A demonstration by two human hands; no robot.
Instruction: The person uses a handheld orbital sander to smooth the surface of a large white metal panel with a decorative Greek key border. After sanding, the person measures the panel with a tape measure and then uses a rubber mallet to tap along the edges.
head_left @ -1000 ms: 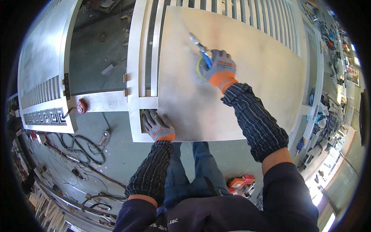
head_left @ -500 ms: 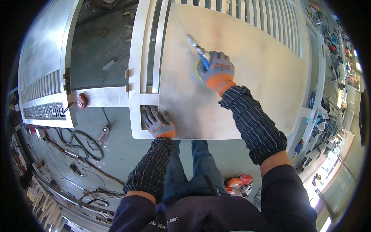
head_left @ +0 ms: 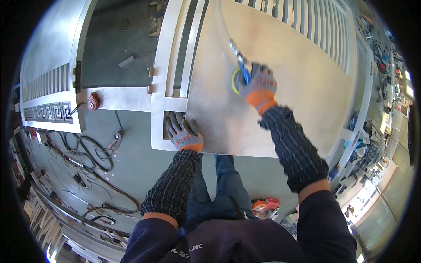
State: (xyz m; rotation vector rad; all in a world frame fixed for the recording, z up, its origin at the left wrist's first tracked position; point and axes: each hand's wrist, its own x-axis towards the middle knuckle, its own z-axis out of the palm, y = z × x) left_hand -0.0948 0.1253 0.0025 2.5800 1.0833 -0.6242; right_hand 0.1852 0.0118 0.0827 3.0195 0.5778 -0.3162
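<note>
My right hand (head_left: 260,87), in a grey and orange work glove, is wrapped round a small air sander (head_left: 245,75) with a blue body and a round, yellow-edged pad. The pad rests on a large flat metal panel (head_left: 302,96). A clear hose (head_left: 224,24) runs from the tool's metal fitting toward the far side. On the panel's near left corner lies my left hand (head_left: 186,133), also gloved, fingers spread across a small rectangular opening in the white metal frame (head_left: 158,127). It holds nothing.
A slatted section (head_left: 307,26) borders the panel's far side. At left stands a second metal panel (head_left: 48,52) with a fretwork strip, joined by a crossbar (head_left: 123,97). A red tape measure (head_left: 93,101) sits there. Cables (head_left: 94,153) coil on the floor; red-orange boxes (head_left: 266,204) lie near my legs.
The view has shifted a little, so the panel sits slightly further right in it. My right hand has moved the sander a short way right and nearer. My left hand stays at the corner.
</note>
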